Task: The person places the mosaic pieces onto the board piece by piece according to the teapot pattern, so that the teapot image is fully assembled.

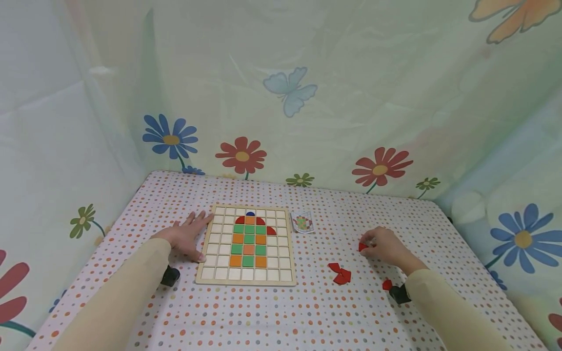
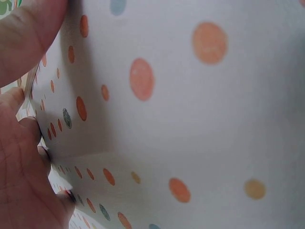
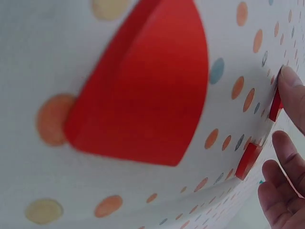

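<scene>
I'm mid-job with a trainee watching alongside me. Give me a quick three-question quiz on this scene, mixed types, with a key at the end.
1. What colour is the piece at the very top of the pattern on the board?
2. True or false: the left hand lies with its fingers spread at the board's left edge.
3. The right hand has its fingertips on: (a) the picture card; (b) a red piece; (c) a green square.

Key:
1. Blue; it is a small blue piece.
2. True.
3. (b)
</scene>
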`<state>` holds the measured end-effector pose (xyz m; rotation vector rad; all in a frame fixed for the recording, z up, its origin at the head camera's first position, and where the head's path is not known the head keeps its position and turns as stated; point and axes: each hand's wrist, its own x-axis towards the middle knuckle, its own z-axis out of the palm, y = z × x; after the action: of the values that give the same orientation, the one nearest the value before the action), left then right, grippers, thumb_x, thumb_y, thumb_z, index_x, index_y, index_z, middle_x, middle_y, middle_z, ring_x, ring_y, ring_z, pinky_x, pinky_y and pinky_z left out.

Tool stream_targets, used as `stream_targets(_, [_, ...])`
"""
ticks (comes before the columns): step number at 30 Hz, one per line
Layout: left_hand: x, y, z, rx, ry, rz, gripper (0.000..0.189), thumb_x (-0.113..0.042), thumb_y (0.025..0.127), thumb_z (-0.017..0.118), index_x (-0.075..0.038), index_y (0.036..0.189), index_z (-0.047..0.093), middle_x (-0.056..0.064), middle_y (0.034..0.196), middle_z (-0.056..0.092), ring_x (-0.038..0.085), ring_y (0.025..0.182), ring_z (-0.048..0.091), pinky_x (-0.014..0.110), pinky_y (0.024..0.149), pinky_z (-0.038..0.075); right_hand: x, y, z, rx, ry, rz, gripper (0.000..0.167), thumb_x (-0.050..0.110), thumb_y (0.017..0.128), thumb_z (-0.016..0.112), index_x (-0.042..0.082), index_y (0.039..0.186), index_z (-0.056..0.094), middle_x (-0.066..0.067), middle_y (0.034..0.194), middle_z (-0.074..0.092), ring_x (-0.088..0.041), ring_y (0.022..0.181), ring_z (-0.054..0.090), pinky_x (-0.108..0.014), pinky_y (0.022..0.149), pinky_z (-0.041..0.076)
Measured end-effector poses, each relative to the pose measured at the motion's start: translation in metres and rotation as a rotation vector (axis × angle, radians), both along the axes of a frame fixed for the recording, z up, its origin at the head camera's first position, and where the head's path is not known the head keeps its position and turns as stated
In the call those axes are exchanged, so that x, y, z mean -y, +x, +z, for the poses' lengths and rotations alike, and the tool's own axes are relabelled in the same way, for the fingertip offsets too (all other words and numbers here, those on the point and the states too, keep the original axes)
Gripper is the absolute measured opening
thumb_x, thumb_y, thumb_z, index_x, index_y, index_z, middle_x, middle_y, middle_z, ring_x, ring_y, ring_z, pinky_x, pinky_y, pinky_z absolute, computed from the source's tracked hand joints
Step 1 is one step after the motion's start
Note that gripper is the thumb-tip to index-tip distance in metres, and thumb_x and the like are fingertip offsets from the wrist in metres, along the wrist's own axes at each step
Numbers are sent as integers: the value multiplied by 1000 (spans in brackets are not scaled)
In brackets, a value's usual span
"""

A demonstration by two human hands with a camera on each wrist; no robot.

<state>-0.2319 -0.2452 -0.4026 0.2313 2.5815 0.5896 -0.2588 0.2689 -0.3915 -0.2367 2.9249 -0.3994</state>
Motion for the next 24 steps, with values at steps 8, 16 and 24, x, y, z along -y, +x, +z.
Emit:
stream_targets(8, [-1,1,0,-3,4,6,117,-22,78,89,-10,165,11,24,171,-2,48,157,-9,71,123,-2,3,0,0,-44,27,104,23,1,83,80,5,106,76,-14,108,72,-36,105,62,-59,94,53])
stream_targets(16, [-1,1,-1,-9,-3,4,117,-21,77,89,-10,165,12,24,171,-2,48,157,-8,71,123,-1,-2,-3,-7,-43,29,80,28,9,83,83,3,109,75,-17,112,71,-35,104,59,-57,92,53])
stream_targets(24, [0,0,-1,-12,2,2,117,-20,77,89,-10,165,12,24,171,-2,48,157,-8,71,123,-2,0,-2,-7,-57,31,10,31,17,83,84,-1,106,74,-22,112,68,-38,104,60,-57,91,53])
